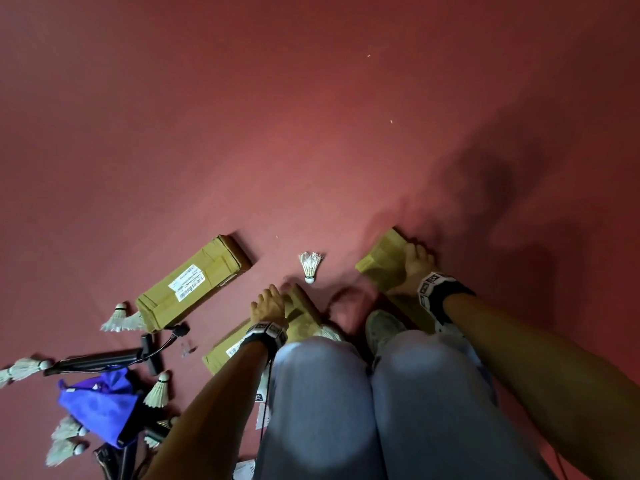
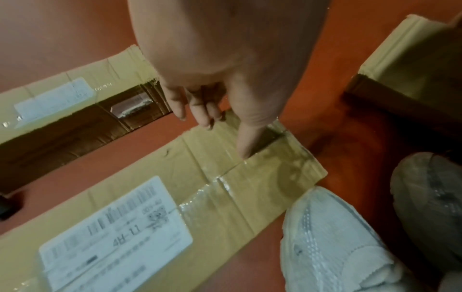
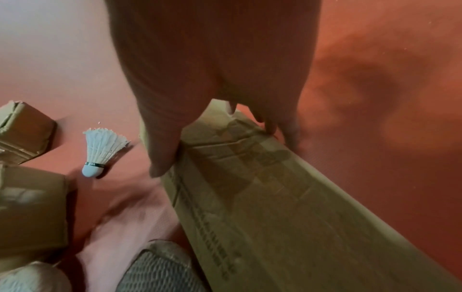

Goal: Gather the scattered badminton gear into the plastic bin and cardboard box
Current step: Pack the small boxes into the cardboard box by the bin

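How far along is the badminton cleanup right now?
Early. Nothing looks stowed; no bin is in view. In hand: the right hand grips one long carton, and the left hand rests on another. Left: a third carton, the shuttlecock between the hands, more shuttlecocks, a pump and a blue bag.

Long tan cardboard cartons point(image 1: 188, 282) wearing white barcode labels; white feather shuttlecock point(image 1: 310, 266) showing a black band; dull red floor point(image 1: 311, 116); purple-blue fabric bag point(image 1: 100, 407).
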`<state>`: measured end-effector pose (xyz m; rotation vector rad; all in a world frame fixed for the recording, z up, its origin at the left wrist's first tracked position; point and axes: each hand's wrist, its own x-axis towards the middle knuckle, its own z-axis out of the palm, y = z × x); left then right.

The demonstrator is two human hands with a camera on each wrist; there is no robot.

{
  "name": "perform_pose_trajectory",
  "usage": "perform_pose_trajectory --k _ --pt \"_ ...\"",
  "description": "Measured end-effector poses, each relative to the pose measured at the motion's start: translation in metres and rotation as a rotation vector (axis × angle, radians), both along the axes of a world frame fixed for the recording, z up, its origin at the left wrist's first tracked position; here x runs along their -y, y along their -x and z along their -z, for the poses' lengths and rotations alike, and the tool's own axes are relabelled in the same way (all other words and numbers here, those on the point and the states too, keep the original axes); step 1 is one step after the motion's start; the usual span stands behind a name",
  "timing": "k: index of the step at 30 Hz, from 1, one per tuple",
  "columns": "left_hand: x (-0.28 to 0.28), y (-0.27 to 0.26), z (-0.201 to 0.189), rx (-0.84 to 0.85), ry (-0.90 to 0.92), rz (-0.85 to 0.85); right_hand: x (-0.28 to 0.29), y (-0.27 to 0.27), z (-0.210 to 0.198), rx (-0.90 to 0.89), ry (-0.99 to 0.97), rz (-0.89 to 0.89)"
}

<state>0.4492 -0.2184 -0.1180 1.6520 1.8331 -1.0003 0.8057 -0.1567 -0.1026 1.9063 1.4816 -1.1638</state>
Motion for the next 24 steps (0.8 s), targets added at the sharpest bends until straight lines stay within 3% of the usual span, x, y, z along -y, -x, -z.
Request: perform_pose_trajectory --k 4,7,9,11,13,17,21,24 --pt "0.001 -0.002 0.02 0.033 0.003 -0.063 0.002 -0.002 0.007 -0.021 0.015 -0.017" --pt "-0.006 0.005 0.024 0.154 0.161 -0.185 0.003 -0.005 0.001 -0.053 0.024 -0.084" --pt "-0.011 0.008 0.019 0.132 0.221 -0.135 0.007 -0.006 -0.004 -0.079 -0.014 -0.111" --pt "-0.007 0.01 0.007 0.038 0.171 -0.03 0.011 -0.007 -0.016 -0.108 -0.042 -0.129" --pt "0.0 0.009 -0.014 0.061 0.119 -0.005 0.014 -0.007 -0.034 -0.122 -0.069 -0.118" --pt "-0.008 -0.005 -0.087 0.242 -0.002 -0.217 0.016 -0.011 -0.097 -0.138 -0.093 -0.076" --pt "-0.044 -0.031 -0.185 0.299 0.016 -0.196 0.011 -0.017 -0.192 -0.148 -0.146 0.019" --pt "-0.078 -0.057 -0.278 0.391 0.056 -0.209 0.008 -0.02 -0.282 -0.174 -0.244 0.19"
